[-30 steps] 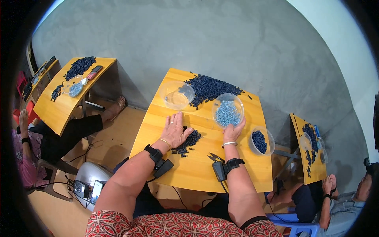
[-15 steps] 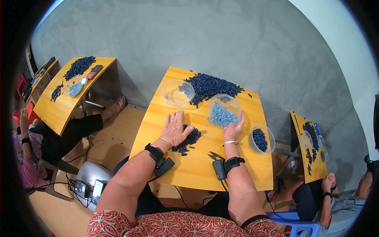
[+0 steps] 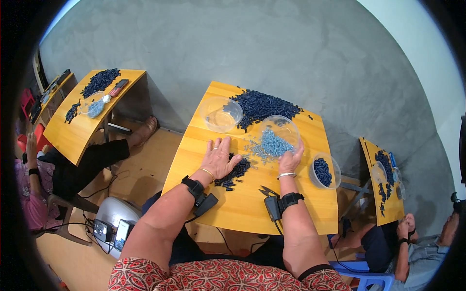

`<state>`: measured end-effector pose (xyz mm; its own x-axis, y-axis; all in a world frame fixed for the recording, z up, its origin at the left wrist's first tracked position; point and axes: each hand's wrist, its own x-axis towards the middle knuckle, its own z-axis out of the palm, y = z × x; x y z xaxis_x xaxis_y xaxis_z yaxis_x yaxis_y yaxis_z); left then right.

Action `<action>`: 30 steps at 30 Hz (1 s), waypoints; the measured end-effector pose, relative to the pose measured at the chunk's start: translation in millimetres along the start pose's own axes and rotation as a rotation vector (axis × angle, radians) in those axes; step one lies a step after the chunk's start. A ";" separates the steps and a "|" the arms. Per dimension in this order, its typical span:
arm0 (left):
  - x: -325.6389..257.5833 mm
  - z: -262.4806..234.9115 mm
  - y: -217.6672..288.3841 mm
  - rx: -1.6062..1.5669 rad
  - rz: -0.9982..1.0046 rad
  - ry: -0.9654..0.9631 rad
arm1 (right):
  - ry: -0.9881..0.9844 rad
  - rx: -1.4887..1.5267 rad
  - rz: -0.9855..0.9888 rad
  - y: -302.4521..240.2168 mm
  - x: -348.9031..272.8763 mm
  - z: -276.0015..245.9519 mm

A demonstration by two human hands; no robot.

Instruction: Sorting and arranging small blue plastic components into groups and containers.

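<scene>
Bits [image 3: 275, 144], small and light blue, crowd a clear tub [image 3: 292, 128], and a loose scatter of them lies on the table [image 3: 252, 213] just to its left. On my remote feed, the right hand [image 3: 290, 157] has that tub gripped at its near right side, fingers around the wall, and I read it as tipped leftward. Over to the left hand [image 3: 217, 157]: palm down, flat on the wood, fingers fanned wide; I can't tell what lies under the palm. Its thumb stretches over the edge of a small heap of dark tubes [image 3: 239, 170], with the scatter close by. Up top I've got a big dark pile [image 3: 267, 104], and a second clear bowl [image 3: 221, 116] beside it on the left. Right of the right hand, a round container [image 3: 336, 170] holds more dark pieces. Scissors [image 3: 267, 190] sit by the right wrist, blades parted, the handles hidden from me behind a strapped-on black box [image 3: 273, 207].
</scene>
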<state>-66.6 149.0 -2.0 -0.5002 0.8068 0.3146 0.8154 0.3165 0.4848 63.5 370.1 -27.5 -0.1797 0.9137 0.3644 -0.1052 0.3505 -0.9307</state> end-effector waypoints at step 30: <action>0.4 -4.4 -1.1 -0.045 0.000 -0.074 | 0.001 0.145 0.178 -35.2 -13.5 2.9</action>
<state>-69.0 146.7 1.2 -0.4757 0.8419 0.2546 0.8009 0.2950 0.5211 66.7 344.9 0.4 -0.2071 0.9587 0.1950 -0.2111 0.1509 -0.9657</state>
